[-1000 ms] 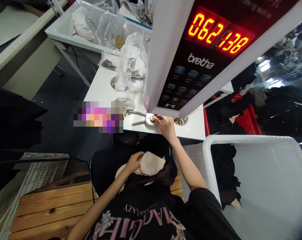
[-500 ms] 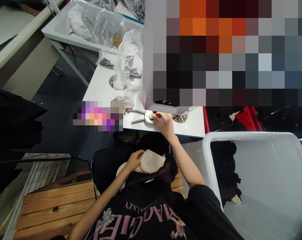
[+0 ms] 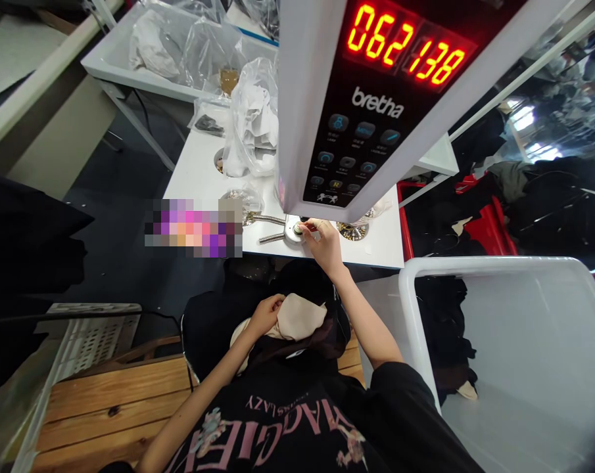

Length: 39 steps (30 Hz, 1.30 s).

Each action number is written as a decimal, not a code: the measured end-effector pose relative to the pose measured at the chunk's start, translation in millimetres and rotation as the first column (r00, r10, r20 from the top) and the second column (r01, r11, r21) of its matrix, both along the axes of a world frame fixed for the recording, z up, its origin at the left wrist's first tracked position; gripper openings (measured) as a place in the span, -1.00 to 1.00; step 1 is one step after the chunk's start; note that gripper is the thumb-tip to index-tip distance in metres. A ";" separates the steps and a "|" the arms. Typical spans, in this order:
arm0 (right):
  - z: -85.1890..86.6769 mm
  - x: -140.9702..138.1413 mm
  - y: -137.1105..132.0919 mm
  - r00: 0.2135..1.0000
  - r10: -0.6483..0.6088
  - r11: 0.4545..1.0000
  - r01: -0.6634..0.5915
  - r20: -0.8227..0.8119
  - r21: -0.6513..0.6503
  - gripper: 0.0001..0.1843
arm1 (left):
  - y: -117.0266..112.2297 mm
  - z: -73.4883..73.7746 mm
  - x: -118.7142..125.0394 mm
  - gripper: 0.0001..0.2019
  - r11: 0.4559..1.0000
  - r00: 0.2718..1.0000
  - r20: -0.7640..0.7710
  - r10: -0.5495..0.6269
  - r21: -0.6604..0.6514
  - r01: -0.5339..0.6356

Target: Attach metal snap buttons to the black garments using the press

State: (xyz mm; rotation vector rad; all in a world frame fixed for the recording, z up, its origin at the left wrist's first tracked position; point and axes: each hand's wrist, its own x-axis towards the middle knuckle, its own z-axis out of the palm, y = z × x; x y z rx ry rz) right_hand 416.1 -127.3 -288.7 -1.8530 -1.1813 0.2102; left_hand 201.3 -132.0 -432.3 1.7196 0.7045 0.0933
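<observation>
My left hand (image 3: 266, 315) is closed on the edge of a beige piece of cloth (image 3: 302, 317) that lies in my lap over dark cloth. In front of me a white machine (image 3: 290, 151) with a red digital display stands over the table. My right hand (image 3: 323, 246) reaches under its head, fingertips pinched together at the small round die (image 3: 298, 228) on the machine's base. Whatever lies between those fingertips is too small to make out. Two ribbed metal flexible arms (image 3: 270, 240) stick out leftward from the base.
Around the machine, the white table (image 3: 189, 167) has round wells of small metal parts (image 3: 352, 231) and plastic bags (image 3: 252, 125). A large white bin (image 3: 524, 328) with dark garments stands at my right. Wooden slats (image 3: 114, 410) and a white basket (image 3: 87, 335) are at left.
</observation>
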 end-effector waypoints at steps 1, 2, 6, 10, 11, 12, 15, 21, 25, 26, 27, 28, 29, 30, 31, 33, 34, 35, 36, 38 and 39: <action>-0.5 0.0 -0.2 1.000 0.003 1.000 -0.003 -0.002 0.013 -0.75 | -0.2 0.0 -0.2 -0.80 1.000 1.000 0.000 -0.001 0.004 0.001; -1.2 0.2 -0.4 1.000 0.007 1.000 -0.006 -0.004 0.022 -0.74 | -0.3 -0.1 -0.5 -0.80 1.000 1.000 0.000 -0.002 0.008 0.002; -6.1 1.4 -1.1 1.000 0.007 0.999 -0.006 -0.011 0.045 -0.66 | 0.2 -2.2 -0.9 -0.80 0.999 1.000 -0.002 -0.007 0.032 0.007; -9.1 4.0 -0.8 1.000 -0.005 0.999 0.006 -0.017 0.053 -0.63 | 0.0 -4.1 0.9 -0.79 0.997 1.000 -0.007 -0.014 0.076 0.015; -8.2 4.3 -0.7 1.000 -0.009 0.998 0.010 -0.021 0.055 -0.64 | -0.5 -3.1 1.6 -0.80 0.996 1.000 -0.007 -0.019 0.090 0.019; -6.5 4.1 -1.0 1.000 -0.013 0.998 0.014 -0.023 0.062 -0.65 | -1.1 -1.2 1.9 -0.80 0.994 1.000 -0.006 -0.024 0.104 0.025; 2.3 -1.7 -7.2 1.000 -0.027 0.990 0.028 -0.013 0.140 -0.73 | -1.1 11.5 -2.2 -0.78 0.985 1.000 -0.006 -0.020 0.173 0.021; -2.3 -32.2 -57.8 0.995 0.104 0.995 -0.104 0.007 0.007 -0.82 | 25.4 38.1 -50.6 -0.67 0.891 0.981 -0.135 0.140 0.450 -0.065; -37.3 -44.0 -85.6 0.938 0.339 0.897 -0.297 0.076 -0.328 -0.77 | 46.7 38.2 -78.9 -0.52 0.839 0.931 -0.359 0.062 0.525 0.146; -46.1 -45.9 -86.9 0.922 0.377 0.865 -0.314 0.092 -0.391 -0.75 | 49.7 39.2 -80.1 -0.48 0.835 0.908 -0.419 0.019 0.506 0.216; -53.8 -48.0 -85.9 0.904 0.415 0.831 -0.331 0.102 -0.447 -0.73 | 51.9 41.3 -79.0 -0.44 0.828 0.876 -0.482 -0.019 0.483 0.284; -59.8 -50.3 -82.9 0.885 0.453 0.795 -0.343 0.112 -0.501 -0.73 | 53.3 44.4 -76.3 -0.40 0.821 0.840 -0.541 -0.049 0.458 0.343; -64.1 -52.8 -78.7 0.866 0.484 0.756 -0.342 0.125 -0.558 -0.72 | 54.2 48.2 -72.7 -0.38 0.813 0.805 -0.589 -0.074 0.432 0.391; -66.7 -55.4 -73.8 0.847 0.512 0.713 -0.326 0.143 -0.621 -0.71 | 54.7 52.3 -69.2 -0.39 0.805 0.778 -0.620 -0.096 0.411 0.427; -67.9 -57.7 -69.0 0.831 0.534 0.658 -0.293 0.156 -0.694 -0.69 | 54.9 56.2 -66.5 -0.41 0.798 0.761 -0.638 -0.115 0.398 0.453; -67.6 -60.8 -61.8 0.814 0.559 0.532 -0.204 0.160 -0.822 -0.54 | 54.6 61.4 -65.7 -0.46 0.778 0.754 -0.641 -0.146 0.397 0.488; -66.9 -61.2 -59.9 0.812 0.565 0.472 -0.171 0.147 -0.865 -0.45 | 54.0 62.3 -67.9 -0.47 0.770 0.757 -0.632 -0.167 0.396 0.500; -66.1 -60.8 -59.2 0.814 0.566 0.424 -0.150 0.132 -0.893 -0.36 | 53.2 62.0 -71.5 -0.46 0.771 0.761 -0.620 -0.191 0.386 0.507; -65.3 -59.9 -59.5 0.819 0.561 0.394 -0.138 0.119 -0.909 -0.27 | 52.1 60.8 -76.1 -0.44 0.780 0.769 -0.603 -0.211 0.370 0.504; -63.4 -56.9 -62.1 0.826 0.550 0.383 -0.123 0.120 -0.915 -0.15 | 49.3 57.2 -85.7 -0.45 0.807 0.803 -0.548 -0.235 0.350 0.475; -61.6 -55.1 -64.0 0.829 0.544 0.384 -0.110 0.128 -0.917 -0.14 | 47.9 55.6 -89.7 -0.49 0.819 0.826 -0.516 -0.226 0.359 0.448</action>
